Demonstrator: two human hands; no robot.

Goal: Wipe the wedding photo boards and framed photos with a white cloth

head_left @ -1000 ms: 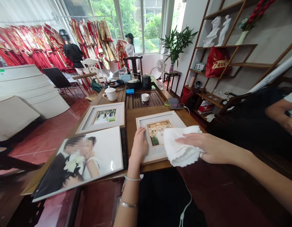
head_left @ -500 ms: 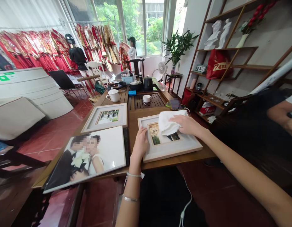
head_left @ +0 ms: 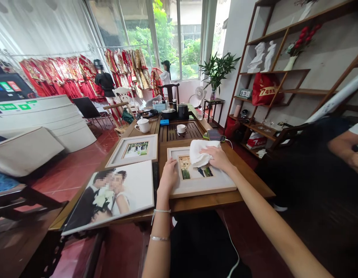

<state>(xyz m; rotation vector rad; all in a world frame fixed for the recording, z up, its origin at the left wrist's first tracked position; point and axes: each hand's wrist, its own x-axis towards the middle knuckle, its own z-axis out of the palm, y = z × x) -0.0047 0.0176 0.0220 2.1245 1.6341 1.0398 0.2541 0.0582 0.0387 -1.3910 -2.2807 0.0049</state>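
A white-framed photo (head_left: 202, 183) lies flat on the wooden table (head_left: 248, 181) in front of me. My left hand (head_left: 168, 177) rests flat on the frame's left edge, fingers stretched out, holding it still. My right hand (head_left: 218, 158) presses a white cloth (head_left: 199, 153) onto the glass at the frame's upper middle, fingers laid over the cloth. The cloth covers the top of the picture.
A second white-framed photo (head_left: 134, 150) lies to the left, and a large unframed wedding print (head_left: 112, 197) overhangs the table's near-left edge. A tea tray with cups (head_left: 181, 128), kettles and a phone (head_left: 214, 135) sits farther back. Another person's arm (head_left: 345, 144) is at the right. Shelves stand at the right wall.
My right hand has slid the cloth from the frame's near-right corner up to its upper middle. My left hand has stayed on the left edge. The view has tilted up slightly.
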